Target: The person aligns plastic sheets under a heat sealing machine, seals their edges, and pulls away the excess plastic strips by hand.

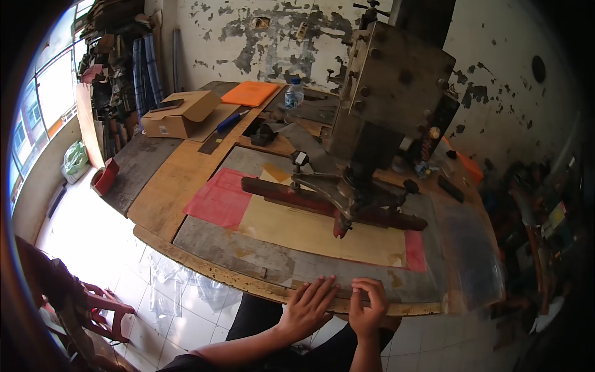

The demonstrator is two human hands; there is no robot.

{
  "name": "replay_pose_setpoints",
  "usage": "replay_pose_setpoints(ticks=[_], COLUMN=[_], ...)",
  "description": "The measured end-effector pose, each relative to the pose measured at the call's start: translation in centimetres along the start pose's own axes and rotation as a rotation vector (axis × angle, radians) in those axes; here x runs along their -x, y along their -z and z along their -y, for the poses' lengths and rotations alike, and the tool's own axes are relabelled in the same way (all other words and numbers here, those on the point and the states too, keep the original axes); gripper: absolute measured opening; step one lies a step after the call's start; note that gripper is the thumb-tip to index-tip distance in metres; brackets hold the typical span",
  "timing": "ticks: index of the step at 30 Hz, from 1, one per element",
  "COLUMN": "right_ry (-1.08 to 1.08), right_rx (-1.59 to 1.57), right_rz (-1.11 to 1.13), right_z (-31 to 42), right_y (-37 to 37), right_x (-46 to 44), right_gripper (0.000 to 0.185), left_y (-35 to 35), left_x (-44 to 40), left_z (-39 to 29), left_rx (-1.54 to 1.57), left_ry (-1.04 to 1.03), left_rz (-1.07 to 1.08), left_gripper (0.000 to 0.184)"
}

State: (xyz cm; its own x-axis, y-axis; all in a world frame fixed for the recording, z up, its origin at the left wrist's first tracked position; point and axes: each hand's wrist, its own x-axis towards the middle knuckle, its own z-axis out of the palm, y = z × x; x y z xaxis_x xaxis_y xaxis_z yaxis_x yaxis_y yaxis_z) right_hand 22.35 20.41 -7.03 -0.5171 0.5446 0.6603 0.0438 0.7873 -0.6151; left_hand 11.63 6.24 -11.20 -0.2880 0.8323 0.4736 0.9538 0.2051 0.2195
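Note:
My left hand (310, 308) lies with its fingers stretched out at the front edge of the worktable (248, 284), holding nothing. Just right of it, my right hand (369, 305) is held with curled fingers and thumb; what it grips, if anything, is too small to make out. Beyond both hands, a cream sheet (322, 237) lies on the grey plate (266, 255), with a pink sheet (218, 199) at its left end and a pink strip (415, 250) at its right. A dark red bar (279, 191) of the press (396, 80) spans above the cream sheet.
Toward the back left are an open cardboard box (170, 121), a blue-handled tool (230, 121), orange sheets (250, 93) and a water bottle (294, 93). Clear plastic sheets (471, 260) lie at the table's right. A red stool (108, 310) stands on the floor at left.

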Motion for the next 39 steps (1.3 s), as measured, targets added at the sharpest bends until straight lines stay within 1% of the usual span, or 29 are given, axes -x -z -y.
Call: replay_pose_setpoints(ticks=[2, 3, 4, 6, 7, 8, 10, 12, 14, 15, 17, 18, 20, 21, 25, 27, 28, 30, 34, 36, 37, 39], right_ry=[-0.059, -0.081, -0.086, -0.088, -0.143, -0.205, -0.183, -0.283, -0.380, -0.394, -0.504, -0.506, -0.858, -0.901, -0.843, -0.757, -0.766, -0.709, -0.728, -0.763, -0.766, -0.702], right_rx=[-0.011, 0.057, 0.066, 0.226, 0.318, 0.415, 0.651, 0.749, 0.895, 0.913, 1.151, 1.155, 0.922, 0.967, 0.942, 0.922, 0.922, 0.905, 0.997, 1.099, 1.098, 0.996], right_rz=[-0.035, -0.035, -0.043, -0.116, -0.124, -0.138, -0.215, -0.164, -0.214, -0.213, -0.179, -0.180, 0.137, 0.214, 0.168, 0.145, 0.142, 0.084, 0.070, 0.100, 0.100, 0.140], right_z=[0.0, -0.1, -0.9, -3.5, -5.0, -6.5, -9.5, -12.0, -13.8, -15.7, -19.9, -21.0, -22.2, -21.9, -22.7, -23.6, -23.6, -23.6, -22.3, -21.9, -22.1, -22.1], right_y=[1.4, 2.5, 3.6, 6.5, 8.5, 10.7, 15.2, 20.3, 23.4, 25.2, 28.1, 28.5, 29.2, 29.2, 29.3, 29.8, 29.8, 29.6, 28.8, 28.6, 29.0, 30.3], right_x=[-0.1, -0.2, -0.2, 0.0, 0.0, 0.2, -0.4, -1.3, -2.5, -2.3, -2.2, -2.2, -2.0, -2.4, -1.7, -1.4, -1.0, -1.0, -1.7, -2.1, -2.2, -2.6], right_gripper=[0.011, 0.007, 0.007, 0.005, 0.008, 0.012, 0.025, 0.042, 0.062, 0.062, 0.081, 0.081, 0.089, 0.090, 0.085, 0.079, 0.079, 0.075, 0.073, 0.068, 0.068, 0.065], left_y=[0.0, 0.0, 0.0, -0.1, -0.1, -0.1, -0.3, -0.4, -0.2, -0.3, -0.4, -0.4, -0.4, -0.5, -0.3, -0.6, -0.6, -0.7, -0.7, -0.8, -0.9, -0.9], left_x=[0.0, 0.0, 0.0, 0.1, 0.1, 0.0, -0.1, -0.1, -0.3, -0.3, -0.3, -0.3, -0.3, -0.2, -0.2, -0.2, -0.1, -0.1, -0.1, -0.1, 0.0, 0.0], left_z=[0.1, 0.2, 0.2, 0.2, 0.3, 0.3, 0.0, 0.0, -0.1, -0.1, 0.0, 0.0, 0.1, 0.1, -0.1, 0.0, 0.0, 0.0, 0.1, 0.1, 0.2, 0.2], left_rx=[-0.004, 0.000, 0.000, 0.016, 0.021, 0.030, 0.030, 0.024, 0.050, 0.045, 0.016, 0.019, 0.015, 0.017, 0.024, 0.022, 0.020, 0.020, 0.018, 0.014, 0.011, 0.019], left_ry=[-0.005, -0.015, -0.015, -0.028, -0.011, -0.003, 0.012, 0.012, 0.018, 0.010, 0.008, 0.006, 0.006, 0.009, 0.019, 0.018, 0.015, 0.006, 0.001, -0.003, -0.006, -0.004], left_rz=[-0.003, 0.000, -0.008, -0.012, -0.009, -0.003, -0.014, -0.023, -0.046, -0.057, -0.060, -0.059, -0.050, -0.044, -0.029, -0.037, -0.046, -0.044, -0.052, -0.057, -0.062, -0.060], left_gripper=[0.080, 0.080, 0.080, 0.080, 0.080, 0.080, 0.079, 0.080, 0.079, 0.079, 0.079, 0.079, 0.079, 0.080, 0.081, 0.081, 0.080, 0.080, 0.079, 0.079, 0.079, 0.079])
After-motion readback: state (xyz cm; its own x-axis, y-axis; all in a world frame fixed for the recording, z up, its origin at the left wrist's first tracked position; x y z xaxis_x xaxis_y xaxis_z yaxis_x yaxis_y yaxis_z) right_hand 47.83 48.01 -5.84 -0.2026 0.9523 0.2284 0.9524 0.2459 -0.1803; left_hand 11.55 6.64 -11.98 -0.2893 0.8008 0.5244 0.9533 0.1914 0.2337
